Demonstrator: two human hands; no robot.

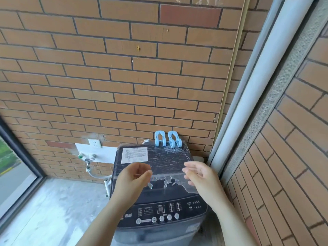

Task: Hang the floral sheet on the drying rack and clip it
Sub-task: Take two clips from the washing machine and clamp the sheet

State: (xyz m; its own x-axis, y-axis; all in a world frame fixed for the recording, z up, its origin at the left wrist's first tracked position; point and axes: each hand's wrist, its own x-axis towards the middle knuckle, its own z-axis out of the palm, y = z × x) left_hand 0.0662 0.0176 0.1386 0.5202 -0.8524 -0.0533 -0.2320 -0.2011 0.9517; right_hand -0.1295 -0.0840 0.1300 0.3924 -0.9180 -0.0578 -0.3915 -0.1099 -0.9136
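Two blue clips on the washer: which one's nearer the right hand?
The right-side clip, toward the white pipe; the other clip sits nearer the paper label.

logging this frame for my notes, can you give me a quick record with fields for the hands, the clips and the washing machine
left hand: above the washing machine lid, fingers loosely curled, holding nothing
right hand: beside it, fingers relaxed, holding nothing
blue clips: two, side by side at the lid's back edge, by the brick wall, untouched
washing machine: lid shut, under wrinkled plastic film
not in view: sheet, drying rack
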